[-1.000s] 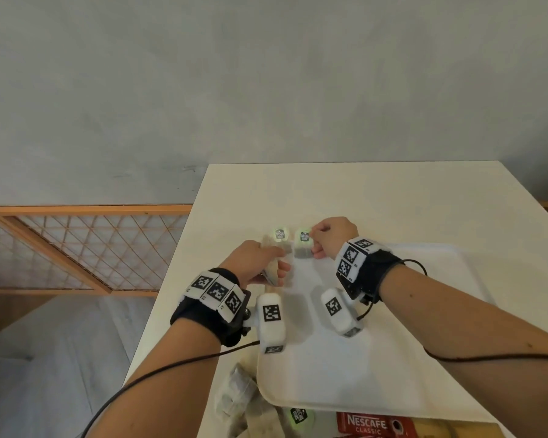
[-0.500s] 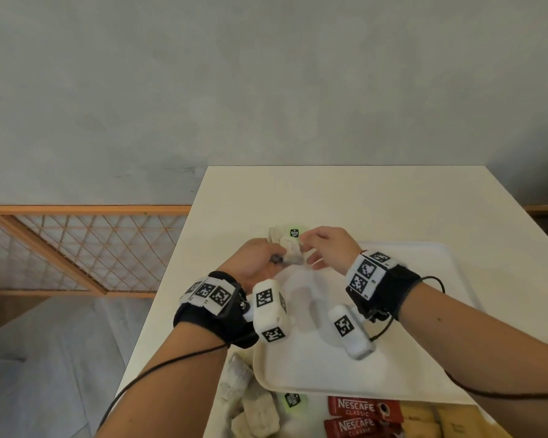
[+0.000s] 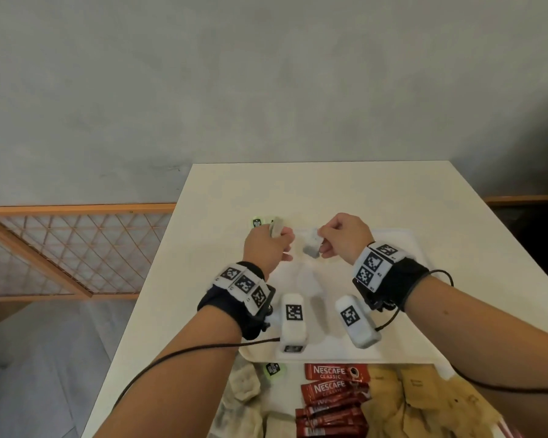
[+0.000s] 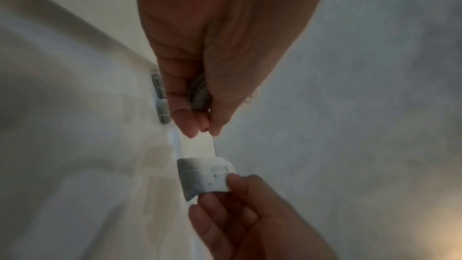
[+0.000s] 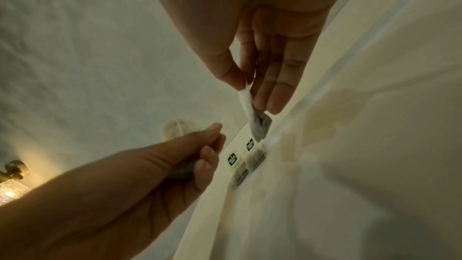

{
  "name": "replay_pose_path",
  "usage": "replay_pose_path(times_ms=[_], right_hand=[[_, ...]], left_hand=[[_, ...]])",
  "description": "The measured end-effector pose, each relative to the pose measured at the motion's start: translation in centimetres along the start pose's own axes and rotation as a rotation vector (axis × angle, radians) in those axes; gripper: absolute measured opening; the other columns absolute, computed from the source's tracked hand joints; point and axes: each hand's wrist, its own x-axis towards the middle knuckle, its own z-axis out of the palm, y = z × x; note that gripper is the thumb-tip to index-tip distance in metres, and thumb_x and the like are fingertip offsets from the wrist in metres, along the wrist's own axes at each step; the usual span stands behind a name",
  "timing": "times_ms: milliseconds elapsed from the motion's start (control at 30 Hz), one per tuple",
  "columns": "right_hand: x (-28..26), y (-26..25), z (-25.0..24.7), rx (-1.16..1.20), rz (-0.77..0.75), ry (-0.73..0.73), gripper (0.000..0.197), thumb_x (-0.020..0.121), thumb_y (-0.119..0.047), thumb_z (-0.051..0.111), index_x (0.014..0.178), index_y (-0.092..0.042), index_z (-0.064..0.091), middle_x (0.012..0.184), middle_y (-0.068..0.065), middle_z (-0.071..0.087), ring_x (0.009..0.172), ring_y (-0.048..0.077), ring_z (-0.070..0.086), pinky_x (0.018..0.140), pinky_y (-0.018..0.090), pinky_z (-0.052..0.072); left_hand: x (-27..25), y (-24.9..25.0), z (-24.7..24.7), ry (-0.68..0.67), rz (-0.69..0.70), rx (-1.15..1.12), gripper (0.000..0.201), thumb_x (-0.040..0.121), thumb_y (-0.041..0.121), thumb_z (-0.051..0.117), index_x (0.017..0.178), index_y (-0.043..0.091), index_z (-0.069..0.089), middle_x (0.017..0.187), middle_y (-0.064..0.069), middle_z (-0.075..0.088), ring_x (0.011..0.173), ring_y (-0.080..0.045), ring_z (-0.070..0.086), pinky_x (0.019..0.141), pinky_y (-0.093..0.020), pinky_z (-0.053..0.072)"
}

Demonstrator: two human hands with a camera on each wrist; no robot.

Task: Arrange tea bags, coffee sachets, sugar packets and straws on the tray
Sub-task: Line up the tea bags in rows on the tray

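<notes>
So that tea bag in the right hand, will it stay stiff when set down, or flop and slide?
Probably floppy: the tea bag hangs limp from the right hand, pinched only at its top edge. It looks light, as a fingertip pinch carries it. Once released it should lie flat beside the two tea bags at the tray's edge, though the smooth tray may let it slide.

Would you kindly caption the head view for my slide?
Each hand, left and right, pinches a tea bag above the white tray.
</notes>
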Motion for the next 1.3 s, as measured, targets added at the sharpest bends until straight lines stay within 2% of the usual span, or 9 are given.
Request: replay_pose_path(times_ms=[100,267,333,400,533,667,833,1000,1300], right_hand=[[-0.5,0.1,-0.2,-0.081,-0.003,0.008,0.013,0.088,-0.013,0.059,0.078,-0.009,0.053,0.067,0.013,0.071,0.061,0.026,0.071,0.068,0.039,0.061],[-0.5,0.0,0.5,-0.092,-0.006,-0.023,0.017,0.087,-0.018,0.062,0.078,-0.009,0.050,0.082,0.014,0.069,0.062,0.028,0.071,0.066,0.040,0.059],[-0.3,0.1,0.7,-0.011,-0.004,-0.073,0.016,0.088,-0.018,0.063,0.081,-0.007,0.055,0.085,0.017,0.070,0.065,0.028,0.071,0.065,0.041,0.061],[0.1,0.4,0.7,0.000,-0.019,-0.084,0.016,0.089,-0.022,0.064,0.087,-0.007,0.059,0.082,0.013,0.071,0.059,0.023,0.067,0.059,0.035,0.060],[1.2,1.3,0.6,-0.180,-0.093,-0.080,0.015,0.089,-0.028,0.066,0.099,-0.017,0.064,0.071,-0.002,0.059,0.051,0.015,0.054,0.046,0.018,0.042],[3.0,2.0,1.8,-0.148,-0.038,-0.168,0.010,0.089,-0.020,0.068,0.091,-0.010,0.067,0.065,-0.001,0.058,0.056,0.017,0.056,0.058,0.029,0.054],[5.7,2.0,3.0,-0.217,0.045,-0.125,0.008,0.087,-0.017,0.071,0.082,-0.012,0.067,0.063,0.004,0.062,0.054,0.017,0.057,0.056,0.028,0.057],[7.8,1.2,4.0,-0.207,0.018,-0.078,0.009,0.089,-0.015,0.069,0.080,-0.016,0.067,0.072,0.009,0.066,0.062,0.024,0.061,0.072,0.040,0.061],[8.5,0.9,5.2,-0.211,-0.013,-0.054,0.007,0.087,-0.018,0.070,0.092,-0.013,0.070,0.085,0.009,0.070,0.070,0.025,0.065,0.078,0.044,0.059]], left_hand=[[-0.7,0.2,1.6,-0.102,0.091,0.224,0.015,0.088,0.015,0.068,0.100,0.005,0.068,0.078,-0.005,0.065,0.063,-0.012,0.058,0.048,-0.019,0.050],[-1.0,1.0,2.9,-0.170,0.204,0.529,0.023,0.086,0.019,0.062,0.076,-0.001,0.067,0.076,-0.017,0.071,0.061,-0.026,0.063,0.060,-0.036,0.054],[-0.4,1.0,2.7,-0.131,0.174,0.567,0.028,0.091,0.020,0.057,0.071,0.002,0.063,0.071,-0.015,0.067,0.056,-0.025,0.061,0.055,-0.028,0.052],[0.0,0.8,2.1,-0.085,0.130,0.508,0.027,0.095,0.019,0.055,0.073,0.005,0.061,0.067,-0.007,0.061,0.051,-0.017,0.056,0.043,-0.015,0.043],[1.1,-0.3,0.8,-0.078,0.048,0.290,0.020,0.093,0.021,0.063,0.083,0.004,0.066,0.072,-0.005,0.066,0.058,-0.015,0.062,0.049,-0.022,0.051],[2.4,-0.7,-0.4,-0.127,-0.090,0.158,0.019,0.092,0.019,0.066,0.099,0.001,0.069,0.078,-0.007,0.067,0.061,-0.013,0.063,0.049,-0.023,0.051],[3.6,-0.5,-3.0,-0.169,-0.292,-0.055,0.026,0.097,0.013,0.054,0.110,-0.007,0.065,0.090,-0.017,0.065,0.068,-0.020,0.063,0.060,-0.027,0.061],[4.8,-0.7,-5.3,-0.139,-0.303,-0.241,0.030,0.102,0.009,0.033,0.102,-0.002,0.062,0.090,-0.016,0.068,0.079,-0.023,0.066,0.074,-0.035,0.060],[4.7,-1.8,-6.3,-0.148,-0.201,-0.230,0.026,0.102,0.012,0.048,0.121,-0.002,0.061,0.114,-0.015,0.071,0.106,-0.025,0.069,0.083,-0.028,0.059]])
